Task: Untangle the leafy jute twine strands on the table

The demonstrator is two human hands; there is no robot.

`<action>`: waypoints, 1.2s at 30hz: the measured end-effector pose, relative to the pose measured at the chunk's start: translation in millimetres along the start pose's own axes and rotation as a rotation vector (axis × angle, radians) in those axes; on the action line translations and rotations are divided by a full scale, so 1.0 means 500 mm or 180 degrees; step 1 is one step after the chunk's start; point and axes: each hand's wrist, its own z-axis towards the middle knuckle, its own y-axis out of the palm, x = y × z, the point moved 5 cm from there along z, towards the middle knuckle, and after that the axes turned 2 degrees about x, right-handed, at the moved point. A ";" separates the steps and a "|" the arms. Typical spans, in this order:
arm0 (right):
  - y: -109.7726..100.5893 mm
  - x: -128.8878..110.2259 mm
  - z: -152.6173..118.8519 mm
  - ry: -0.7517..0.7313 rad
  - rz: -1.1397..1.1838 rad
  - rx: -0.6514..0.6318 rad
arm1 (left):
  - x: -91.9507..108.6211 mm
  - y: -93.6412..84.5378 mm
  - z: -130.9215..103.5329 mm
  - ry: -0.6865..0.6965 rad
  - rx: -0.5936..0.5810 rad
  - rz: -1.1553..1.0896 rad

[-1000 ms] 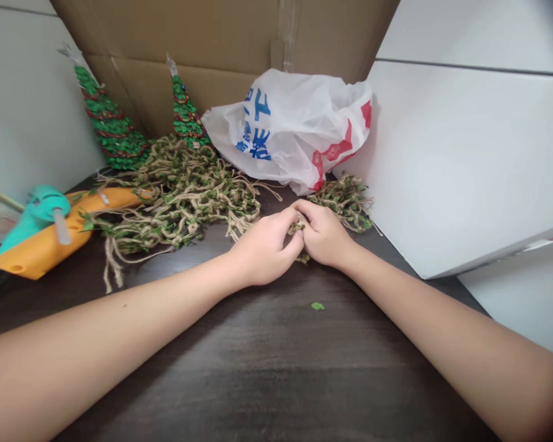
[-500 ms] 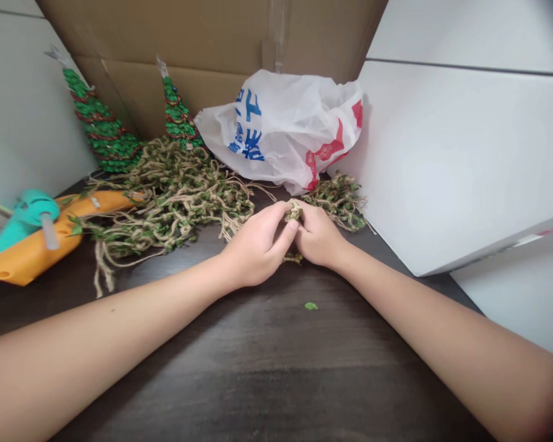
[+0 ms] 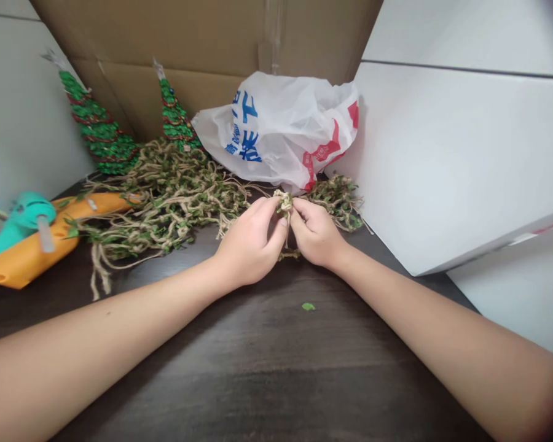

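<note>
Between my two hands is a knotted twine cord point(image 3: 283, 201) in beige and green, with part of it dangling below toward the table. My left hand point(image 3: 253, 239) is closed on it from the left, thumb and fingers pinching. From the right, my right hand point(image 3: 317, 232) pinches the same cord with fingertips and thumb. Behind my left hand spreads a large heap of knotted twine with green leaves point(image 3: 179, 190). A smaller pile of similar leafy twine point(image 3: 338, 199) lies behind my right hand. One loose green leaf point(image 3: 308, 306) rests on the table nearer to me.
A crumpled white plastic bag point(image 3: 281, 129) stands behind my hands. At the left lie an orange holder point(image 3: 9, 270) and a turquoise tool point(image 3: 27, 215). Two green tinsel trees point(image 3: 99, 132) lean by the cardboard point(image 3: 203, 37). A white box point(image 3: 433, 159) borders the right.
My fingers have shifted on the cord, and more of the beige knot now shows above them. My right fingertips have drawn slightly apart from the left. The view has moved slightly.
</note>
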 end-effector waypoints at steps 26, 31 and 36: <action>-0.021 -0.015 -0.006 0.0012 -0.0140 0.0565 | -0.016 0.008 0.002 -0.0314 -0.0266 0.0520; -0.025 -0.016 -0.007 -0.0032 -0.0211 0.0649 | -0.014 0.008 0.001 -0.0270 -0.0290 0.0578; -0.029 -0.013 -0.006 0.0023 -0.0255 0.0746 | -0.017 0.005 -0.001 -0.0368 -0.0173 0.0447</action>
